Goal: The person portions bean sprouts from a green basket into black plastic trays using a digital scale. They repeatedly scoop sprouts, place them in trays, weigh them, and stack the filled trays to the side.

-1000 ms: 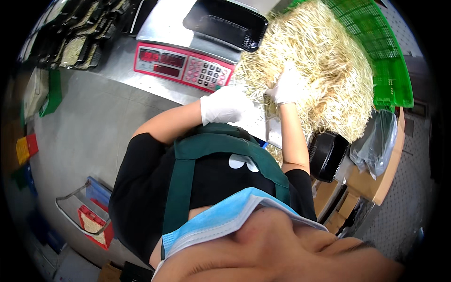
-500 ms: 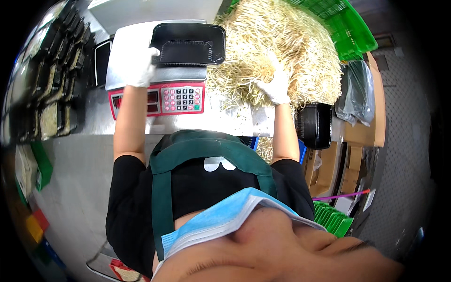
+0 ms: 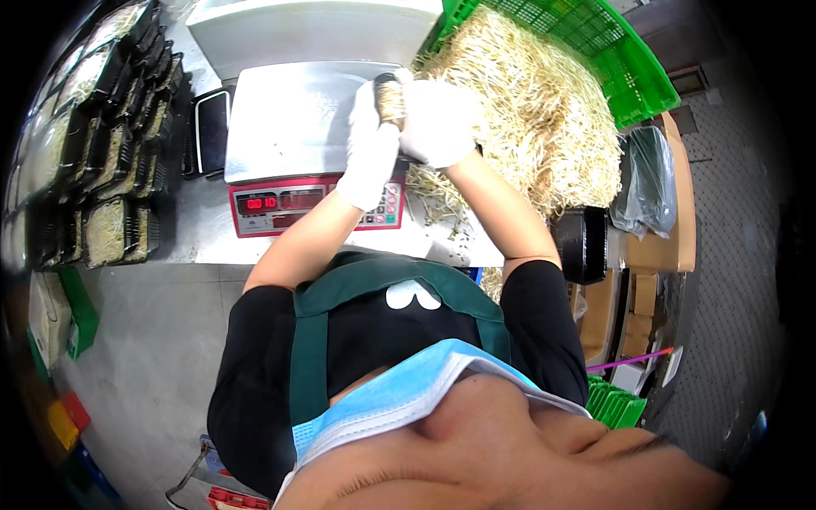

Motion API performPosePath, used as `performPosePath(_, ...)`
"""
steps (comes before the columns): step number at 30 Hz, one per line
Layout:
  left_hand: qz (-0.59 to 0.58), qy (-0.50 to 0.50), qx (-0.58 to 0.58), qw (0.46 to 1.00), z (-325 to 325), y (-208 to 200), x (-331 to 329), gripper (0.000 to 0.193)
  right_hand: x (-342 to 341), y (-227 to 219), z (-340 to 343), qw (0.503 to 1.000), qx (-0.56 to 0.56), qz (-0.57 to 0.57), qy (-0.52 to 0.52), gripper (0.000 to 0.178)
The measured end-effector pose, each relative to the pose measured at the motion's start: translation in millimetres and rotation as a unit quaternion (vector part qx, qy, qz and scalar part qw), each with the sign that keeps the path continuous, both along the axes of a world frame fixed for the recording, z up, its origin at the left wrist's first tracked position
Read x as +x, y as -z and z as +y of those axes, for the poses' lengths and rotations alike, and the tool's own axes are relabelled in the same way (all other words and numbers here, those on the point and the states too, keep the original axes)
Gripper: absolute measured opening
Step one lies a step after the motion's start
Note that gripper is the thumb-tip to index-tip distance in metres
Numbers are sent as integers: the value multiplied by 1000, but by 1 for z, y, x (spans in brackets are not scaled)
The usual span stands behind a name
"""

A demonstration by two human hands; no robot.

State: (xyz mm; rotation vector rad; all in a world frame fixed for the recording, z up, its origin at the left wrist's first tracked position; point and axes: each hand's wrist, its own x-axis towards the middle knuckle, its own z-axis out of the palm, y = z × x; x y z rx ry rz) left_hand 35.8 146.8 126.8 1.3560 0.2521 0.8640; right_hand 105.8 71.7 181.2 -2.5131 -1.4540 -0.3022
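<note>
Head view shows both gloved hands meeting above the right edge of the scale [image 3: 293,123], which stands at the near edge of the bench [image 3: 197,238]. The left hand [image 3: 367,153] appears to be closed around the left side of a black tray [image 3: 387,78], much of which is hidden. The right hand [image 3: 438,123] lies against its other side; glare washes out its fingers, so I cannot tell whether they grip or only press. A strip of pale sprouts [image 3: 391,104] shows between the hands, so this portion seems to be partly in place, though how full the tray is cannot be told. Toward the bench's left edge, filled trays [image 3: 106,229] stand in stacked rows, apparently finished. Much seems left: a large loose heap of sprouts [image 3: 535,119] covers the bench's right side beside a green crate [image 3: 633,76], and black trays [image 3: 586,242] are nested near its near right corner. The tray in hand is not set down on the scale's platform.
</note>
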Motion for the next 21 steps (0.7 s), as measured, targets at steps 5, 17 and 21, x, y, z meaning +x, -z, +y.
performPosePath(5,163,-62,97,980,74,68,-23,59,-26,35,50,999,46,6,-17,69)
performPosePath(17,208,-2,634,745,51,-19,-22,69,62,-13,-34,963,-227,47,-138,97)
performPosePath(21,265,66,617,738,60,-10,-16,68,49,1,-62,975,-126,164,-79,63)
